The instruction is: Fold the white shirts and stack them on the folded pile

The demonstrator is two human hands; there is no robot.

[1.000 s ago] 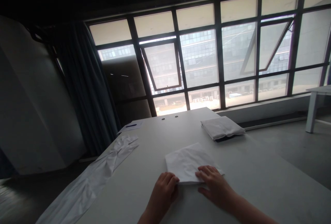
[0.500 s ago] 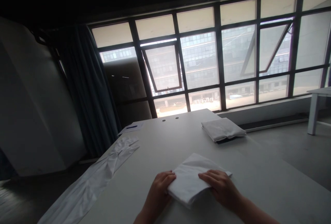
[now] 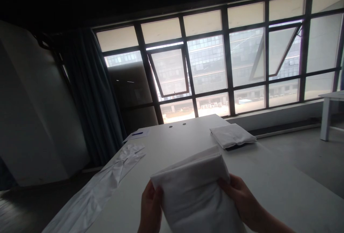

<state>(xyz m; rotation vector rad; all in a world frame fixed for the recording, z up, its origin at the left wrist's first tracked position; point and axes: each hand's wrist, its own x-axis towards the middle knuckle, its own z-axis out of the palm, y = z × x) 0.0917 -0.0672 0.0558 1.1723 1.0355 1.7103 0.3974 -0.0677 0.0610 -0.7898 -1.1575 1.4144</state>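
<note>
A folded white cloth [image 3: 193,190] is held up and tilted over the near part of the white table, its lower end running past the bottom of the view. My left hand [image 3: 153,200] pinches its left edge, thumb in front and fingers behind. On the opposite edge, my right hand [image 3: 239,195] grips in the same way, with the thumb across the near face. Another folded white cloth [image 3: 232,135] lies farther off at the table's right side, with something dark under its near edge.
A long, crumpled white cloth [image 3: 102,186] lies along the left edge of the white table [image 3: 172,141]. Paper with a blue pen [image 3: 137,133] rests at the far left corner. Windows stand behind, and a second white table [image 3: 325,116] is at the right.
Both hands have lifted the folded cloth from lying on the table and tipped it upright. My left hand has moved slightly left, and the thumbs now press the near face.
</note>
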